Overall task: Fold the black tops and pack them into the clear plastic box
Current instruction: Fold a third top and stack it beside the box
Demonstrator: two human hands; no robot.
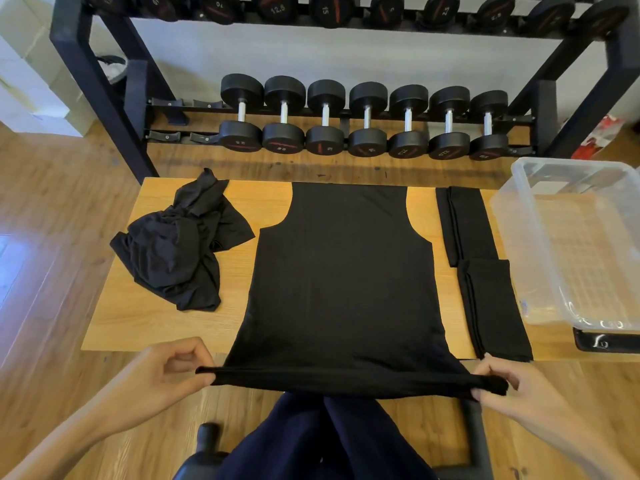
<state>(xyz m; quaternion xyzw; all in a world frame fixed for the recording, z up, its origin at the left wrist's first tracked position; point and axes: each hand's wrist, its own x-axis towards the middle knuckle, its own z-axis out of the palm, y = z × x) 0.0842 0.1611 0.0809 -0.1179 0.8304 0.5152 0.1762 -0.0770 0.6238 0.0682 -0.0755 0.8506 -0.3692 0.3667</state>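
Black sleeveless top spread flat on the wooden board, hem held at both corners.
The hem's left corner was pinched by the left hand and its right corner by the right hand, fingers curled. A crumpled top lay to the left; two folded tops were placed between the spread top and the clear plastic box.

I read numbers on the top-row dumbbells: "10" on one end, "12.5" on the next, "15" after that, "5" further right, then "2.5". The markings on the lower-row dumbbells are too blurred for me.
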